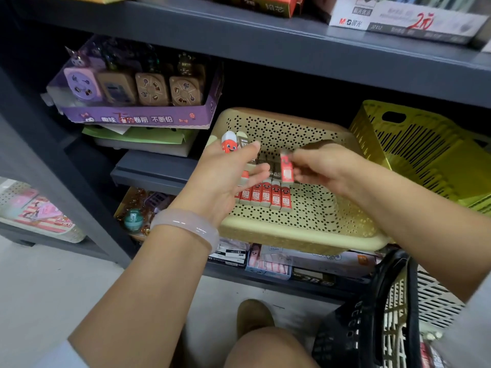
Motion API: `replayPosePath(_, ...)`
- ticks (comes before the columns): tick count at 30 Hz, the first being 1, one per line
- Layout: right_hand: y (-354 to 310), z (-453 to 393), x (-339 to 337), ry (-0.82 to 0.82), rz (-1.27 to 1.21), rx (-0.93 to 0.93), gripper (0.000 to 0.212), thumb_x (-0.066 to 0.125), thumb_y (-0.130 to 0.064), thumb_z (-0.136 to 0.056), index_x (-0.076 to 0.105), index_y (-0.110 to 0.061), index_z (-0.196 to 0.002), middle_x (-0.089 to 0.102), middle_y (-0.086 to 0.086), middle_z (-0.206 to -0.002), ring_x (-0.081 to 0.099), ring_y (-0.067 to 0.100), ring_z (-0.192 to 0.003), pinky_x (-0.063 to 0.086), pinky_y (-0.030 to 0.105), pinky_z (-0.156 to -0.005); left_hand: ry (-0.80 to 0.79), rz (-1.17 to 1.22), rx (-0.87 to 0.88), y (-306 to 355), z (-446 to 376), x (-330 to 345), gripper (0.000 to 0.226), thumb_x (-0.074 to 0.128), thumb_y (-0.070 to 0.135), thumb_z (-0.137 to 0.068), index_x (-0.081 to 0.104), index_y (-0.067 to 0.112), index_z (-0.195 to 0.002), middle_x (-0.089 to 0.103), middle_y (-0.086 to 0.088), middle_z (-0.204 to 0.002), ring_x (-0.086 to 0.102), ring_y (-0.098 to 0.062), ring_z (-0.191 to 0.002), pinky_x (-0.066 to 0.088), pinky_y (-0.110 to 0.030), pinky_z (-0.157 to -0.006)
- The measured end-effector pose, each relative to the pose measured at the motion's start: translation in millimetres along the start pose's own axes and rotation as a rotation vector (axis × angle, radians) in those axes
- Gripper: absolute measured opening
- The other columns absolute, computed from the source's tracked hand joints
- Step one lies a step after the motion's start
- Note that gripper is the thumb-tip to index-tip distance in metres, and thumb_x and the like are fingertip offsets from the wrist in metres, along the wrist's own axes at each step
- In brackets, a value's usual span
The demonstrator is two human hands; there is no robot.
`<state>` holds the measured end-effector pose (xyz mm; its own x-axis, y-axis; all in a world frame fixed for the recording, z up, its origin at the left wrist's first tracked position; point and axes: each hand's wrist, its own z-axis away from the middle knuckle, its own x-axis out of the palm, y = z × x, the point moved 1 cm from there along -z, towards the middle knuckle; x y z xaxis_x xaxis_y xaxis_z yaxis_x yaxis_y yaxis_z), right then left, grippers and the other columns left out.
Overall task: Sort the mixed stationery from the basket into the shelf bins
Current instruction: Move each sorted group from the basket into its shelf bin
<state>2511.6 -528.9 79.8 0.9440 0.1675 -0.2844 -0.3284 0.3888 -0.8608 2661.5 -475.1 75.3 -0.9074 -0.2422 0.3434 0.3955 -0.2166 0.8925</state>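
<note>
Much of the shelf's depth is dark, and the writing on the small erasers is too blurred to read apart from "2B" on some. At 5 o'clock a black-handled basket [398, 314] is cut off by the frame edge, so its contents are hard to make out. At the centre a beige perforated bin [305, 229] sits on the shelf and holds a row of red-sleeved erasers [265, 196] standing side by side. The left hand [228, 176], a pale bangle [186, 224] on its wrist, is curled round several erasers, one with a cartoon face [229, 143] sticking up past the fingers. The right hand [324, 166] pinches a single red eraser [287, 171] between thumb and fingertips, just above the row. At 3 o'clock stands a yellow slatted bin [425, 155], its inside unseen. At 10 o'clock a purple display box [138, 118] holds sharpeners. At 1 o'clock a white box [398, 19] reads "M&G".
</note>
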Motion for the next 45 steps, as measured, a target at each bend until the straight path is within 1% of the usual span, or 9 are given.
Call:
replayPosePath(4, 13, 0, -7, 0.059, 0.484, 0.077, 0.015, 0.057, -0.014, -0.09, 0.058, 0.0, -0.091, 0.06, 0.007, -0.064, 0.05, 0.011, -0.048, 0.044, 0.018, -0.043, 0.022, -0.129, 0.033, 1, 1, -2, 0.014, 0.065, 0.017, -0.086, 0.052, 0.013, -0.085, 0.055, -0.002, -0.076, 0.051, -0.003, -0.039, 0.04, -0.014, -0.039)
replayPosePath(9, 21, -4, 0, 0.023, 0.529, 0.108, 0.023, 0.053, -0.005, -0.091, 0.052, 0.006, -0.112, 0.066, 0.019, -0.086, 0.06, 0.019, -0.064, 0.054, 0.033, -0.071, 0.034, -0.097, 0.023, 0, 0, 0, 0.014, 0.062, 0.022, -0.088, 0.052, 0.016, -0.081, 0.055, -0.002, -0.074, 0.055, -0.005, -0.042, 0.042, -0.014, -0.041)
replayPosePath(13, 21, -4, 0, 0.014, 0.595, 0.056, 0.01, 0.059, -0.008, -0.088, 0.059, 0.0, -0.096, 0.068, 0.02, -0.098, 0.066, 0.025, -0.086, 0.054, 0.038, -0.086, 0.038, -0.04, -0.03, 1, 0, -2, 0.009, 0.058, 0.02, -0.091, 0.054, 0.017, -0.083, 0.056, -0.007, -0.085, 0.059, -0.007, -0.043, 0.045, -0.016, -0.042)
replayPosePath(20, 31, 3, -5, -0.221, 1.172, -0.207, 0.038, 0.073, -0.031, -0.076, 0.043, -0.02, -0.097, 0.047, -0.008, -0.087, 0.05, 0.014, -0.083, 0.039, 0.022, -0.06, 0.074, 0.07, -0.103, 3, -1, -3, 0.009, 0.057, 0.012, -0.09, 0.05, 0.013, -0.084, 0.055, -0.01, -0.085, 0.06, -0.015, -0.049, 0.049, -0.019, -0.044)
replayPosePath(31, 33, -4, -3, -0.163, 1.237, -0.313, 0.029, 0.067, -0.037, -0.081, 0.044, -0.019, -0.088, 0.048, -0.007, -0.084, 0.049, 0.013, -0.08, 0.034, 0.02, -0.055, 0.018, 0.082, -0.095, 5, 3, -3, 0.007, 0.05, -0.003, -0.09, 0.05, 0.003, -0.086, 0.056, -0.013, -0.08, 0.063, -0.015, -0.054, 0.059, -0.03, -0.066)
replayPosePath(33, 26, -3, -3, -0.092, 1.071, -0.386, 0.023, 0.059, -0.039, -0.086, 0.051, -0.018, -0.086, 0.055, -0.005, -0.081, 0.053, 0.012, -0.073, 0.037, 0.018, -0.052, -0.01, 0.067, -0.077, 4, 2, -2, 0.007, 0.053, -0.006, -0.088, 0.052, 0.0, -0.092, 0.057, -0.013, -0.084, 0.063, -0.017, -0.062, 0.059, -0.032, -0.068)
replayPosePath(37, 4, 6, 4, -0.263, 0.097, -0.257, 0.025, 0.048, -0.034, -0.094, 0.065, -0.017, -0.099, 0.067, 0.005, -0.098, 0.058, 0.007, -0.073, 0.051, 0.015, -0.059, -0.073, -0.017, -0.042, 0, 3, 1, 0.01, 0.058, -0.006, -0.085, 0.054, -0.001, -0.093, 0.062, -0.01, -0.084, 0.067, -0.015, -0.06, 0.059, -0.029, -0.068)
replayPosePath(40, 0, 7, 13, -0.423, -0.101, -0.185, 0.019, 0.053, -0.026, -0.091, 0.069, -0.016, -0.091, 0.068, 0.001, -0.086, 0.061, 0.004, -0.07, 0.051, 0.014, -0.06, -0.087, -0.029, -0.041, -1, 1, 1, 0.01, 0.06, -0.004, -0.084, 0.054, 0.003, -0.089, 0.065, -0.009, -0.083, 0.069, -0.014, -0.06, 0.058, -0.028, -0.07)
replayPosePath(45, -1, 2, 10, -0.329, -0.279, -0.17, 0.009, 0.06, -0.015, -0.086, 0.065, -0.011, -0.093, 0.068, -0.004, -0.072, 0.059, 0.004, -0.065, 0.047, 0.013, -0.052, -0.054, -0.082, -0.019, -3, -2, -1, 0.01, 0.064, 0.001, -0.083, 0.055, 0.007, -0.084, 0.067, -0.003, -0.072, 0.068, -0.01, -0.057, 0.057, -0.027, -0.073)
